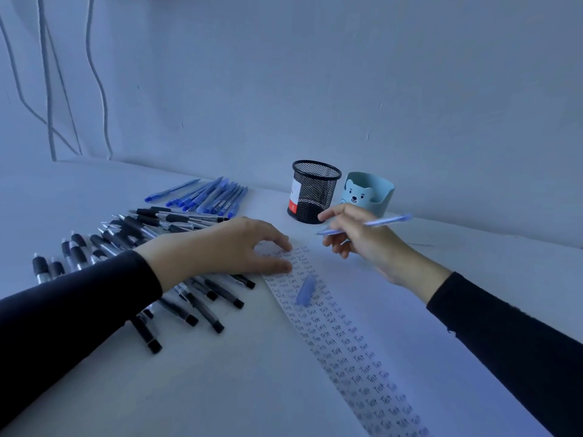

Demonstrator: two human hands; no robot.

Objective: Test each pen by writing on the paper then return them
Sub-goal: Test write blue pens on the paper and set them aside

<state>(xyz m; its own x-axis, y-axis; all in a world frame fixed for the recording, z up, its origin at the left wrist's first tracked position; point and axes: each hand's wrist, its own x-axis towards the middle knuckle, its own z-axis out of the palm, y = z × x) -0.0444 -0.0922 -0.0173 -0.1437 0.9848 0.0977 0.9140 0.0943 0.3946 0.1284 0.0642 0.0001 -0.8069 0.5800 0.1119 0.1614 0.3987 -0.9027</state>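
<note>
- Right hand (362, 244) pinches a light-blue pen (385, 221). Its tip is raised off the paper (347, 342), just in front of the mesh cup (315, 190).
- Left hand (239, 247) lies flat with fingers spread, tips pressing the paper's far end — black pens (132, 234) lie beneath the forearm.
- A loose cap (306, 290) lies on the written column. Risk: the writing hand sweeps it away, or it rolls.
- Risk: the left sleeve drags the black pens and muddles the pile. The blue pens (214, 197) lie well apart.
</note>
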